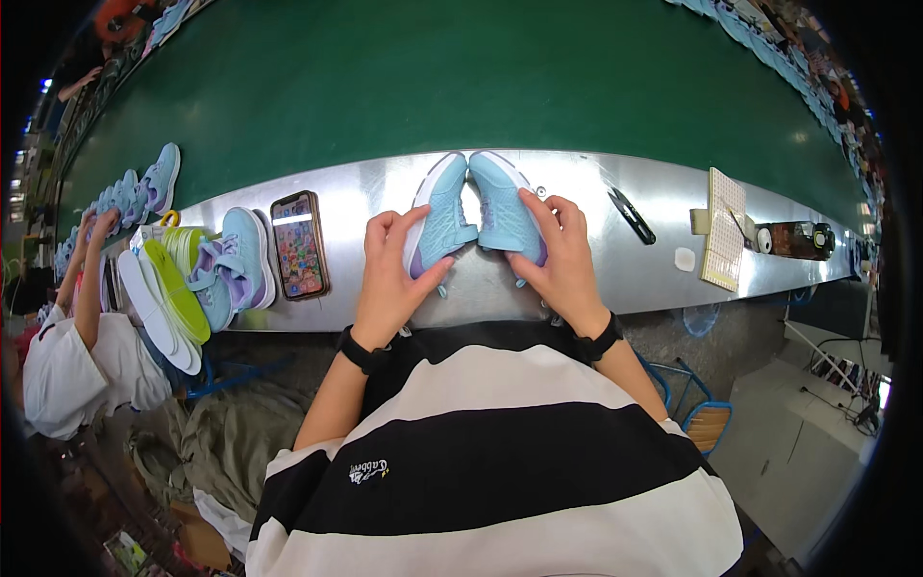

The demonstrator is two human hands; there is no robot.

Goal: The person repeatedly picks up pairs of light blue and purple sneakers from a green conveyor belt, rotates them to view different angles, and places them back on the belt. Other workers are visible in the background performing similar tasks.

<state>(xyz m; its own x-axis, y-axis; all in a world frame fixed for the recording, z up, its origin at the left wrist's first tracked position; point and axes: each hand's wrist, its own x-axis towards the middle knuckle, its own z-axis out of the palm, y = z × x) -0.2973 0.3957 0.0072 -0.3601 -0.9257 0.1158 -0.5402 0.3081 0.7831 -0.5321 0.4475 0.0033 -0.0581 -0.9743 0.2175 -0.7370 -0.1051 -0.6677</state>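
Head view: left hand (390, 274) and right hand (569, 272) hold blue shoes (498, 204) between them.

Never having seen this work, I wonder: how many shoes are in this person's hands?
2: the left shoe in the left hand, the right shoe in the right hand. Other shoes at the left, some partly hidden, aren't counted.

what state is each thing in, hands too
Left hand: gripping the left blue shoe
Right hand: gripping the right blue shoe
Left blue shoe: held, toe pointing away
Right blue shoe: held, toe pointing away
Phone: face up, screen lit
Black snips: lying unheld; blades too small to judge
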